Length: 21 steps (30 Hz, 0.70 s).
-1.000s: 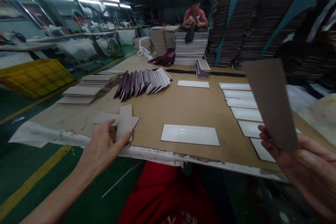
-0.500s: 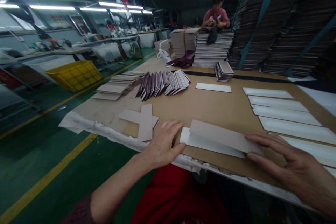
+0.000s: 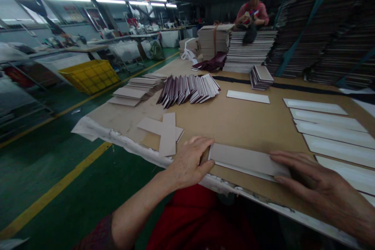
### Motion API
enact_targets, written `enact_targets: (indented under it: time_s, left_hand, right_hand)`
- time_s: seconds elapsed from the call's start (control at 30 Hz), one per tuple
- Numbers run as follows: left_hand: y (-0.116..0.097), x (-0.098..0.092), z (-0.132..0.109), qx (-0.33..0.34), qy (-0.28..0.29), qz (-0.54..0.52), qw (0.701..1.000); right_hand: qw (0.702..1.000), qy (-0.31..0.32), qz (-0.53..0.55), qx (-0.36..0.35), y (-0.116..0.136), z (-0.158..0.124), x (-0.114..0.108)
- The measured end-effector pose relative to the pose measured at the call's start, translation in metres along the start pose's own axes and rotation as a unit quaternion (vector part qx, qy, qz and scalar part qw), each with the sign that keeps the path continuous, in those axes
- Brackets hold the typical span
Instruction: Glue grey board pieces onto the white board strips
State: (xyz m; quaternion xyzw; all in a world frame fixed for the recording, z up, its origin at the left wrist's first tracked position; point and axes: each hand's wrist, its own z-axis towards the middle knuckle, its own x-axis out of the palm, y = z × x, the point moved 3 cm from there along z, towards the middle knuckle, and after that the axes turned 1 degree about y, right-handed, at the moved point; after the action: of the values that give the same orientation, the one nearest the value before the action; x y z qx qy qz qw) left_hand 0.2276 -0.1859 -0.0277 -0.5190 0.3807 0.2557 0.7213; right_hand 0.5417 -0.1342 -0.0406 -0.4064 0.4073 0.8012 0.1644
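At the table edge [image 3: 131, 147], left hand [image 3: 187, 160] and right hand [image 3: 319, 185] flank a grey card strip [image 3: 246, 159], fingers lying open.

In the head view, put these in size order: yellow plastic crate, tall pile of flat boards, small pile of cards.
Yellow plastic crate and tall pile of flat boards look about alike; small pile of cards is smallest.

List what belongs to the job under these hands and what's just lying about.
In use: left hand, right hand, grey board strip, white panel beneath it.

Lying about: crossed grey board strips, row of white panels, fanned maroon-edged boards, yellow plastic crate.
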Motion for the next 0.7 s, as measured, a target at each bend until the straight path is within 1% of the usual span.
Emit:
enact_targets:
  time_s: [0.27,0.47,0.7]
  left_hand:
    - [0.0011,0.0003,-0.0003,0.010,-0.011,0.001,1.000]
    - [0.0013,0.0020,0.0000,0.008,-0.016,0.009,1.000]
    - [-0.0020,-0.0009,0.0021,0.003,-0.015,0.013,1.000]
  right_hand:
    - [1.000,-0.010,0.002,-0.025,0.0030,0.0040,0.0017]
    - [0.999,0.005,-0.005,-0.032,0.0031,0.0066,0.0011]
    - [1.000,0.016,0.018,-0.013,0.0015,0.0060,0.0038]
